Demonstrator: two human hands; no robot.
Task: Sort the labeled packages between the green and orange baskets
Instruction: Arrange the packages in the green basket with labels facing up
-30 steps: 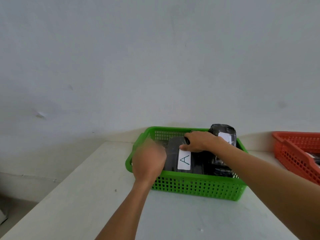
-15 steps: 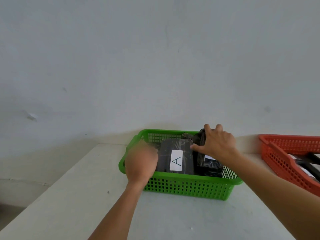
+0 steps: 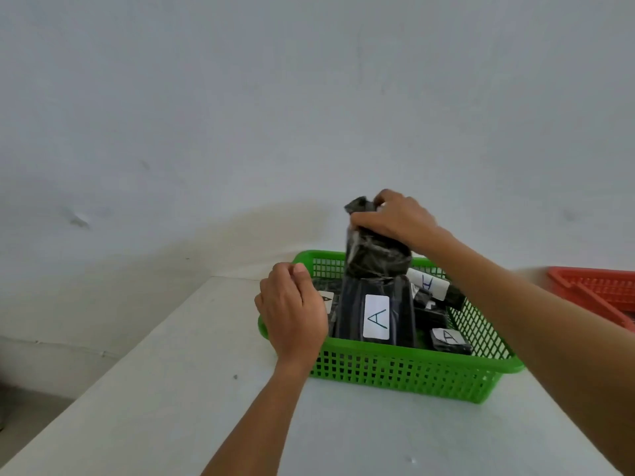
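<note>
- Packages wrapped in black plastic are what we sort; our right hand (image 3: 395,219) pinches the bunched top of one black package (image 3: 376,250), fingers closed on the wrap, holding it upright above the far side of the green basket (image 3: 405,369); its label is hidden from us
- our left hand (image 3: 292,312) rests loosely curled at the basket's left rim, gripping nothing we can see
- below lies the large A package (image 3: 376,316), long axis running away from us, with smaller labelled ones beside it
- the orange basket (image 3: 598,290) sits well apart to the right, so our right hand is nearer; we judge the carry goes rightward.
</note>
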